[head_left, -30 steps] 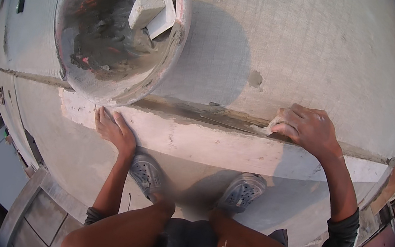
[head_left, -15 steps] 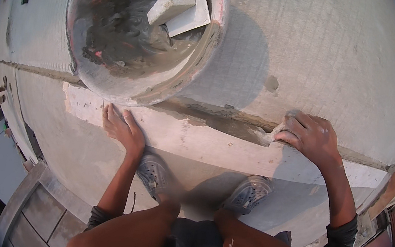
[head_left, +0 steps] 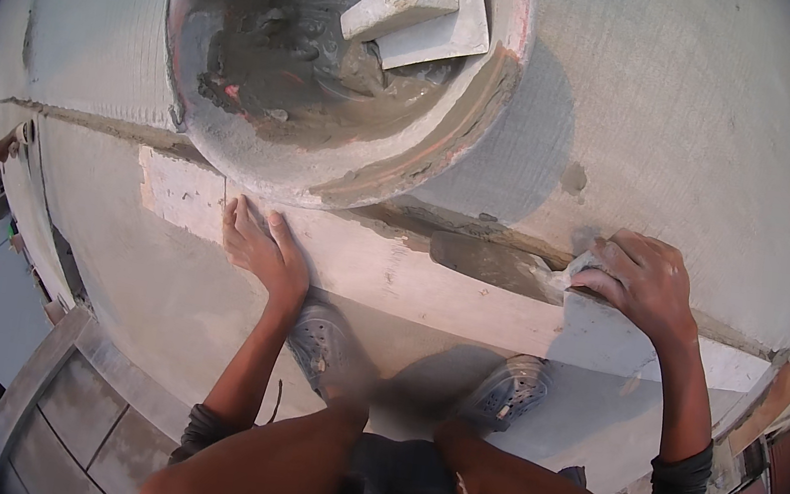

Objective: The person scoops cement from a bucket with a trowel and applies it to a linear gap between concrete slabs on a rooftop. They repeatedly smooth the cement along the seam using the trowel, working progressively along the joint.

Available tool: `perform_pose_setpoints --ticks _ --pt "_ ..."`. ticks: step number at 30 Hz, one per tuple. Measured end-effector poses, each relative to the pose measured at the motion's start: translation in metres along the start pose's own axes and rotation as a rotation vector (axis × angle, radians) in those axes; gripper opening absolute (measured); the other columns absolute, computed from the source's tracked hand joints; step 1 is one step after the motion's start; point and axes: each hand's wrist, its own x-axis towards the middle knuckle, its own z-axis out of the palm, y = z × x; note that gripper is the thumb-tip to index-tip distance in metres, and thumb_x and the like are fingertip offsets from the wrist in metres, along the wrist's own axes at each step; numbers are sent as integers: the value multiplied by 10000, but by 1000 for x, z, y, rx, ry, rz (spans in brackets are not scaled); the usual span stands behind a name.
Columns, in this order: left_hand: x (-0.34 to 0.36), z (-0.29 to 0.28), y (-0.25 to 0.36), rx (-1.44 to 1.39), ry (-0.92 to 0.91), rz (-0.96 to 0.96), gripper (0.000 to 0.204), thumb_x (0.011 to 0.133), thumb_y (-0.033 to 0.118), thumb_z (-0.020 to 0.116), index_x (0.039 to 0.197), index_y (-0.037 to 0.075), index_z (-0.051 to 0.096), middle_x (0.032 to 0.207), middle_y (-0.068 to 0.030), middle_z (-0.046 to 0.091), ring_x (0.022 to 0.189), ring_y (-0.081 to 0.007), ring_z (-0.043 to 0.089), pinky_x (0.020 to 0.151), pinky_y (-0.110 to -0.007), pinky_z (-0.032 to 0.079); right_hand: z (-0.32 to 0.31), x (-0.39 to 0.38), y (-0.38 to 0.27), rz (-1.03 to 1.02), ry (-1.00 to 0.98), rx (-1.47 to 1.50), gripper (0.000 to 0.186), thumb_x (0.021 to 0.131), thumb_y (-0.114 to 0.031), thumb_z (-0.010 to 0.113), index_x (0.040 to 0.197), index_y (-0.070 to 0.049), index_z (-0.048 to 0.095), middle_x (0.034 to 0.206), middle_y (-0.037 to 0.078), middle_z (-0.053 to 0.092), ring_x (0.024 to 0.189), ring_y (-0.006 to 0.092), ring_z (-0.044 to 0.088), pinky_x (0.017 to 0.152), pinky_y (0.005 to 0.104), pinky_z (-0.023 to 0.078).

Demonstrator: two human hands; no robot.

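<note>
Mortar-grey, the trowel (head_left: 489,262) is showing right of centre, the right hand (head_left: 641,282) clasping its handle (head_left: 582,264), probably the surest hold on this light, stiff tool; the left hand (head_left: 265,251) is resting unclenched on the white strip (head_left: 373,262).

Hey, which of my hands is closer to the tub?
Left. Your left hand is on the board, just short of the tub; your right hand, holding the trowel, is farther off, to the tub's right.
</note>
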Motion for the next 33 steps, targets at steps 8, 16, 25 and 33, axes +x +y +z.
perform_pose_setpoints --ticks 8,16,25,33 --pt "-1 1 5 -23 -9 14 666 1116 465 417 1584 -6 366 1630 -231 318 1512 -405 260 1225 -590 133 27 58 -26 14 -152 55 489 944 -606 634 1047 -151 779 924 27 734 815 201 735 711 334 563" --pt "2 1 -1 27 10 58 645 1132 456 401 1578 -9 378 1624 -221 330 1519 -398 267 1230 -575 156 12 18 17 26 -227 104 493 961 -608 613 1030 -147 772 876 22 721 814 218 735 703 355 578" --pt "6 6 -6 49 36 83 643 1137 471 387 1569 -6 395 1614 -209 352 1502 -409 301 1215 -583 203 -22 -74 87 13 -258 -65 454 935 -588 669 1039 -160 780 869 17 717 843 228 739 773 378 578" --pt "4 8 -8 78 18 29 637 1138 479 381 1569 10 403 1630 -197 344 1509 -407 295 1217 -586 197 -72 -133 132 271 -447 -7 437 928 -545 718 994 -119 793 817 62 707 787 270 715 759 391 539"
